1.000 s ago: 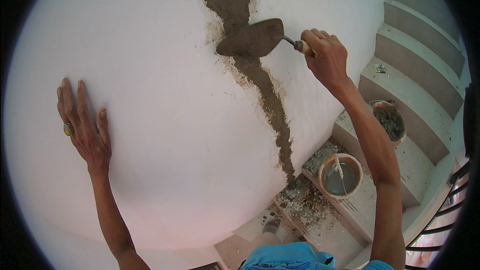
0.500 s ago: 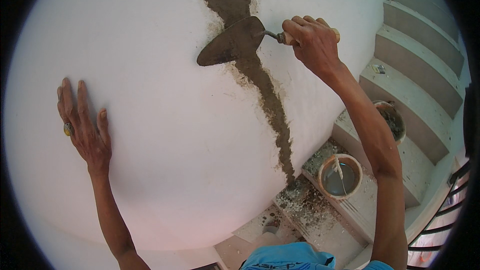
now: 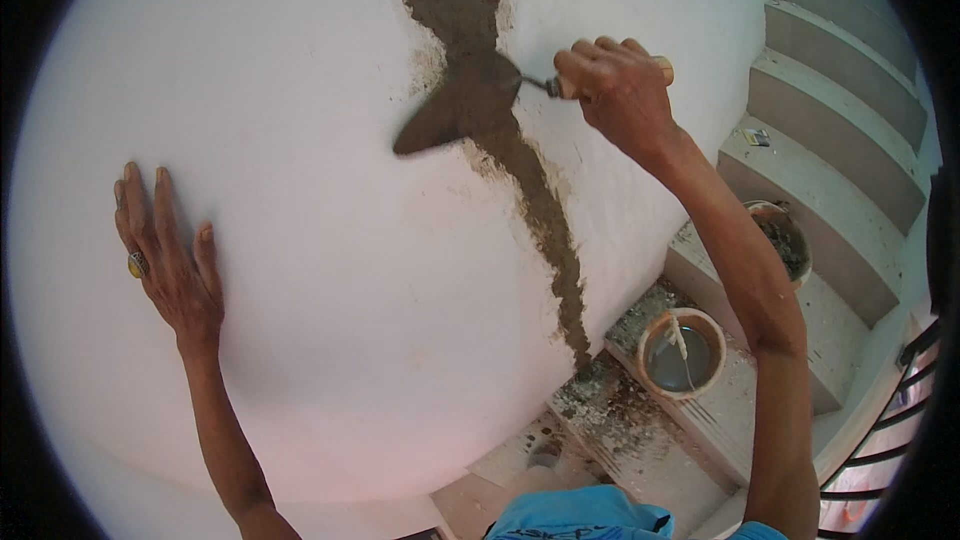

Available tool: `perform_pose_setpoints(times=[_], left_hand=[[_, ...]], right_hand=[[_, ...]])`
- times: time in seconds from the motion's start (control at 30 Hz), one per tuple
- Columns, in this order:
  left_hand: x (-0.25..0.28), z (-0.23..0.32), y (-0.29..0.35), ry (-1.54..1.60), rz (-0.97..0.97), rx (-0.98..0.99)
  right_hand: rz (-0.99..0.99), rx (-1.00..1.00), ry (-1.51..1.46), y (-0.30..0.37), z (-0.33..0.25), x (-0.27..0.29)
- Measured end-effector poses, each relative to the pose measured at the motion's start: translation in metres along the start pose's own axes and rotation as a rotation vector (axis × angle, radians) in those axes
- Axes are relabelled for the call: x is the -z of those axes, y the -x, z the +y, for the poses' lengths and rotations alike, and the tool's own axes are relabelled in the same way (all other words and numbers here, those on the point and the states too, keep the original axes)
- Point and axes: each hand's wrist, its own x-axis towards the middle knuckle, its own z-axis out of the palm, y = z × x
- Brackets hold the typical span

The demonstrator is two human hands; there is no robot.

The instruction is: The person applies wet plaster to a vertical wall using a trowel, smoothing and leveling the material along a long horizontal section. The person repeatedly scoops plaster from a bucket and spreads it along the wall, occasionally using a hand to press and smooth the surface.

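Observation:
My right hand point(image 3: 622, 95) is wrapped round the wooden handle of a trowel point(image 3: 435, 118). The trowel's pointed blade lies over a band of dark wet mortar point(image 3: 450, 0), its tip reaching past the band's left edge onto the white wall point(image 3: 330, 300). That band runs down the wall, wide at the top and narrow at the bottom, with ragged, smeared edges. Farther left, my left hand point(image 3: 175, 260) rests flat against the wall, fingers stretched out, a ring with a yellow stone on one finger. It holds nothing.
A bucket of greyish water point(image 3: 680, 365) with a brush-like white thing in it stands on a step. Behind it is a second bucket point(image 3: 783, 245) holding dark mortar. Curved stairs point(image 3: 835, 110) rise on the right; crumbs of mortar point(image 3: 615, 400) litter the lower steps. A black railing point(image 3: 880, 455) lies at lower right.
The trowel has moved slightly down along the mortar band, my right hand shifting a little down and left with it. My left hand stays in nearly the same place.

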Motion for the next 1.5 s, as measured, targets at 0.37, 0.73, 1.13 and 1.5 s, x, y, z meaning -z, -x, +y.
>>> perform_pose_setpoints(times=[0.37, 0.73, 1.13, 1.5], left_hand=[[0.009, 0.002, -0.003, 0.056, -0.035, 0.019], [0.011, 0.006, -0.004, 0.089, -0.044, 0.036], [0.010, 0.004, -0.005, 0.075, -0.037, 0.023], [0.008, 0.003, -0.004, 0.028, -0.042, 0.008]], right_hand=[[-0.217, 0.073, -0.067, 0.033, -0.006, 0.000], [0.120, -0.269, -0.011, -0.045, 0.024, 0.030], [0.062, -0.151, 0.196, -0.087, 0.046, 0.047], [0.049, -0.055, 0.257, -0.085, 0.059, 0.048]])
